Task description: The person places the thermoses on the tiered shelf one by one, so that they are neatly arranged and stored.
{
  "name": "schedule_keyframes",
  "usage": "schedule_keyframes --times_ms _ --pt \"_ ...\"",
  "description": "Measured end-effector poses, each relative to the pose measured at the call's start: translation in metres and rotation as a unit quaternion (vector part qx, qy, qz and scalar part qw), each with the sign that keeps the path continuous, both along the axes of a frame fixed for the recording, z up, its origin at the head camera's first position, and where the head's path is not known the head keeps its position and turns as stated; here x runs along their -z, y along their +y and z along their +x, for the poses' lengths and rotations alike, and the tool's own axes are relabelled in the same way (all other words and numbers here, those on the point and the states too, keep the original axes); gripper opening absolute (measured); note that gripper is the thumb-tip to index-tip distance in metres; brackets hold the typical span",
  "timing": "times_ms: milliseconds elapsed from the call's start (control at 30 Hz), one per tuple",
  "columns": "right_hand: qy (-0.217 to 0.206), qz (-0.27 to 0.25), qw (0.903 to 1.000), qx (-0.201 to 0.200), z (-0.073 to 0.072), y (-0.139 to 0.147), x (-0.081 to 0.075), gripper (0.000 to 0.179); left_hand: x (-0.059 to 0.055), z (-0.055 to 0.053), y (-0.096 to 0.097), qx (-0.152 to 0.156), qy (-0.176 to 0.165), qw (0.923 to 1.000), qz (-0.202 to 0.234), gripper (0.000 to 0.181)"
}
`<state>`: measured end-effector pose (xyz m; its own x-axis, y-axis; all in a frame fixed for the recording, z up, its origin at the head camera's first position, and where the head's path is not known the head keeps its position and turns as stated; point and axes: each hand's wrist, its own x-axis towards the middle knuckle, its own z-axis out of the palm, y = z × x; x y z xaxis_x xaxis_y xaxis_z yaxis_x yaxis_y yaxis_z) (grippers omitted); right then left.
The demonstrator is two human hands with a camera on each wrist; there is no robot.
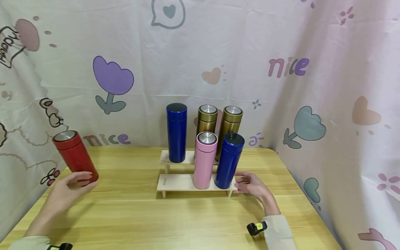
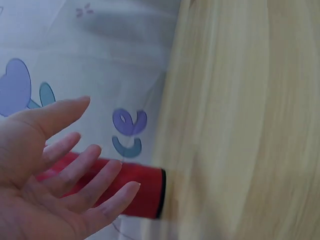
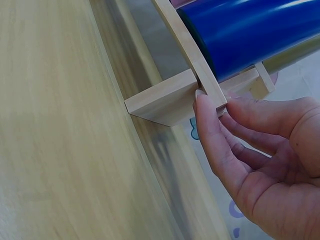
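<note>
At the left, a red thermos bottle (image 1: 75, 154) with a silver lid top stands on the table. My left hand (image 1: 64, 191) is beside its base, and in the left wrist view the loosely spread fingers (image 2: 95, 190) overlap the bottle. A two-step wooden stand (image 1: 176, 181) occupies the middle. My right hand (image 1: 254, 187) pinches the right end of its lower board (image 3: 210, 85) between thumb and fingers. On that board are a pink thermos (image 1: 205, 163) and a blue thermos (image 1: 229, 161).
Behind them, the upper step carries another blue thermos (image 1: 176, 135) at left and two gold thermoses (image 1: 207, 119) at right, partly hidden by the front bottles. A printed cloth (image 1: 243, 38) hangs behind and beside the wooden table (image 1: 156, 222).
</note>
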<state>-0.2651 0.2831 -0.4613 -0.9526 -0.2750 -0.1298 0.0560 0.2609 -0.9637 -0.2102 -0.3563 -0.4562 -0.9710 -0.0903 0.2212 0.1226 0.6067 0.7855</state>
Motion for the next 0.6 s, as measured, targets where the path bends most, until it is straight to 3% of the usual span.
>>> schedule_keyframes --times_ms 133,300,467,600 --pt "0.005 -0.010 0.9999 -0.007 0.000 0.000 -0.001 0.062 0.004 -0.001 -0.013 -0.049 -0.014 0.9985 -0.020 0.055" --pt "0.007 -0.002 1.0000 -0.005 0.001 -0.001 -0.002 0.062 0.005 -0.007 -0.025 -0.109 -0.037 0.9933 -0.011 0.070" --pt "0.007 0.008 0.9999 0.002 0.001 -0.001 -0.001 0.061 0.001 -0.014 -0.032 -0.108 -0.073 0.9914 -0.017 0.102" --pt "0.005 0.015 0.9999 0.002 0.001 0.000 -0.001 0.061 0.001 -0.018 -0.034 -0.094 -0.095 0.9909 -0.021 0.109"
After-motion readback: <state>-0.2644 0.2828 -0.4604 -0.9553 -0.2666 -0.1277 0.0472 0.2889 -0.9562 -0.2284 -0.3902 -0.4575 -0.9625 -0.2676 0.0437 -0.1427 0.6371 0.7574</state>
